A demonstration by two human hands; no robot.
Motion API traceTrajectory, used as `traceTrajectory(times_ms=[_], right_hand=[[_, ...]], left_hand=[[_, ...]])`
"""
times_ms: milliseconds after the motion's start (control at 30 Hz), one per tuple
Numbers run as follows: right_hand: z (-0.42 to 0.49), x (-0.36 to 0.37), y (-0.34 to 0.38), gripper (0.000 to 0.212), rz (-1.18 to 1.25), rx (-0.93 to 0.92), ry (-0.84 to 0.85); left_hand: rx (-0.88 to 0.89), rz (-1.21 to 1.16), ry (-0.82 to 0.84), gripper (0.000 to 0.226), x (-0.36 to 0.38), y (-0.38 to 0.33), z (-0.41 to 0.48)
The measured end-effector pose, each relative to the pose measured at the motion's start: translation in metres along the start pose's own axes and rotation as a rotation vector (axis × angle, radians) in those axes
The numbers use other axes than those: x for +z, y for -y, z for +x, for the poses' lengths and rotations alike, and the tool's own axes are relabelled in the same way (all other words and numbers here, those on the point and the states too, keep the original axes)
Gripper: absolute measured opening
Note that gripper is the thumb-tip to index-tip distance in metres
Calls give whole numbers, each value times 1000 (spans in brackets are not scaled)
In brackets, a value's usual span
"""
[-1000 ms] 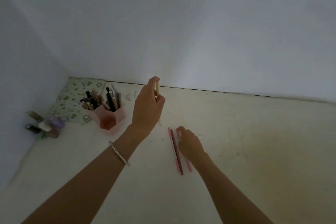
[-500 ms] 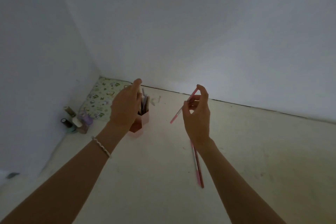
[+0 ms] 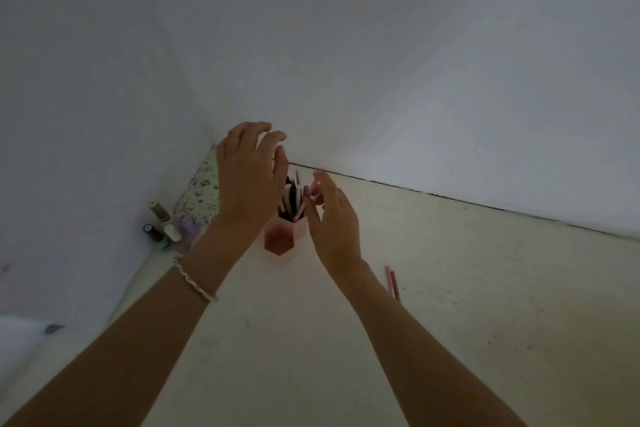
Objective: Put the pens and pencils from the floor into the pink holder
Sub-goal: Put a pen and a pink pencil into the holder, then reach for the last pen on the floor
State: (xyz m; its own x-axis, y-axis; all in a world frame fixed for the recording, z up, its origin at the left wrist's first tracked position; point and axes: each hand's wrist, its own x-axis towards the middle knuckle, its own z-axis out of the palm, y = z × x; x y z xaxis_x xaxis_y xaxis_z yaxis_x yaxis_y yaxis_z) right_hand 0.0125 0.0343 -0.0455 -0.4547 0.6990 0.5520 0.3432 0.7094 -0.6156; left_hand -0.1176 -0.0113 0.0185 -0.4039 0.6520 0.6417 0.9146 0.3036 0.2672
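The pink holder (image 3: 285, 238) stands on the floor near the room's corner, with several pens and pencils (image 3: 291, 199) upright in it. My left hand (image 3: 247, 180) hovers above the holder's left side, fingers apart and empty. My right hand (image 3: 332, 218) is at the holder's right, thumb and fingers pinching a pink pen (image 3: 308, 199) whose lower end slants into the holder. Two pink pens (image 3: 392, 281) lie on the floor to the right, partly hidden behind my right forearm.
A floral pencil pouch (image 3: 201, 194) lies in the corner behind the holder. Several small bottles (image 3: 166, 227) stand against the left wall. White walls meet the pale floor just beyond the holder.
My right hand carried the pink pen left to the holder and lowered its tip in. My left hand let go of its pencil and rose with fingers spread. The view turned left.
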Motion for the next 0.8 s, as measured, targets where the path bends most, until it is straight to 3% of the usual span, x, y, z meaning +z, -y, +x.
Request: traceTrajectory(times_ms=[100,200,267,400,500,667,800], right_hand=[[-11,2,-9,35,-142,-132,46],[-11,-16,-20,49,-64,2,-119],[-9,-38,-33,48,-34,117,-218],[-16,-85,-62,43,-24,307,-266],[-31,-117,-83,40,-42,408,-263],[-58,-153,-105,39,-113,480,-258],[-73,-161,-116,39,-112,526,-249]], left_hand=[[5,-80,-25,25,-2,-12,-5],[11,-188,-8,19,5,-40,-20],[-45,-262,166,14,17,-65,-39],[-230,-257,684,17,58,-116,-93],[-290,-215,876,25,83,-147,-128],[-366,-158,992,37,104,-170,-156],[-472,-166,979,34,110,-175,-159]])
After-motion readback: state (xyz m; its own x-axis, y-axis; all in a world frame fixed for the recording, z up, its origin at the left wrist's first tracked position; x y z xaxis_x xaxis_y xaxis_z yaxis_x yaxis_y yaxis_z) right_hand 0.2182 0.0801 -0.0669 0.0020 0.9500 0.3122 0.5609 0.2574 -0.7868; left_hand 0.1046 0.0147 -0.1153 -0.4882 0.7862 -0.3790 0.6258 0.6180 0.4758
